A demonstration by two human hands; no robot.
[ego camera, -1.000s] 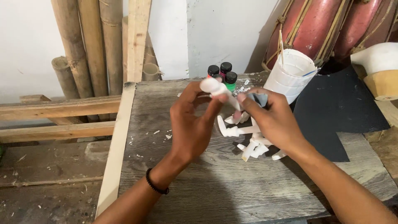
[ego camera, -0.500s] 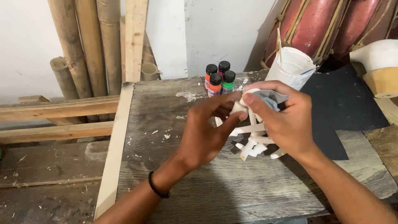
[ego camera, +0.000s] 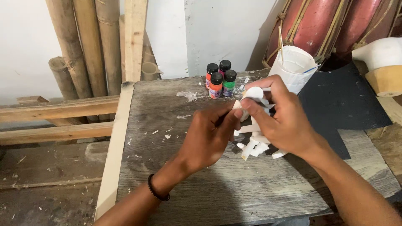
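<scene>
pinching small white piece [ego camera: 252,94] w/ both hands, left [ego camera: 211,136] & right [ego camera: 281,119], fingers closed

Small white figure [ego camera: 253,94], rounded top, pinched between fingers of both hands, above scattered white cut pieces [ego camera: 253,146] on table [ego camera: 217,196]

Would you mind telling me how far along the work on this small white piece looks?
Done: cut white pieces lie on the wooden board. In hand: the left hand and right hand pinch a small white piece together. Left: the four paint bottles are capped, and nothing white shows colour.
</scene>
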